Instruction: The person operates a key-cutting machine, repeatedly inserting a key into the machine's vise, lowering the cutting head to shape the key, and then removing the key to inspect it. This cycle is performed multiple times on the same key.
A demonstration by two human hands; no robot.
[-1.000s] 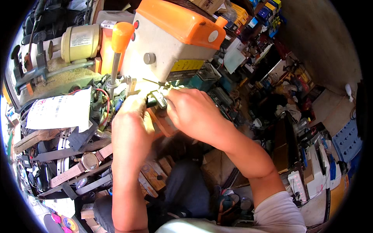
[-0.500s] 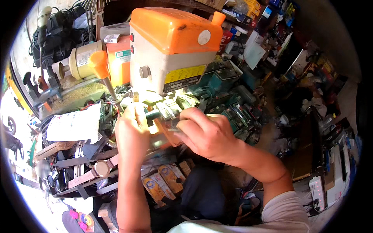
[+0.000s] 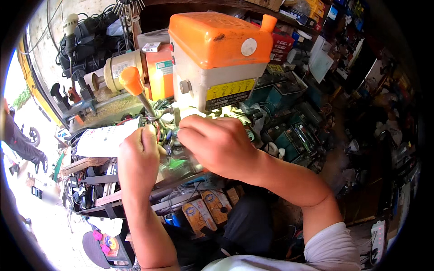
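Observation:
Below the lit front of an orange-topped beige bench machine (image 3: 219, 45), both hands are raised at working height. My left hand (image 3: 139, 160) is curled, fingertips pinched just under the machine's orange-knobbed lever (image 3: 133, 81); what they hold is hidden. My right hand (image 3: 217, 144) is bent with fingers closed, thumb and index near small metal and dark parts between the hands that I cannot make out. A white printed bag (image 3: 101, 137) lies left of my left hand, over cables and tools.
A cream motor (image 3: 124, 67) and an orange box (image 3: 158, 77) stand behind the lever. Teal cases (image 3: 280, 97) and clutter fill the right side. Watches and straps (image 3: 95, 194) lie at left. A person's legs (image 3: 27, 144) show outside. A power strip (image 3: 377, 237) sits at lower right.
My left hand has moved down and left, and my right hand has shifted left toward it. The brown piece seen between them earlier no longer shows. The view has shifted, showing more outside at left.

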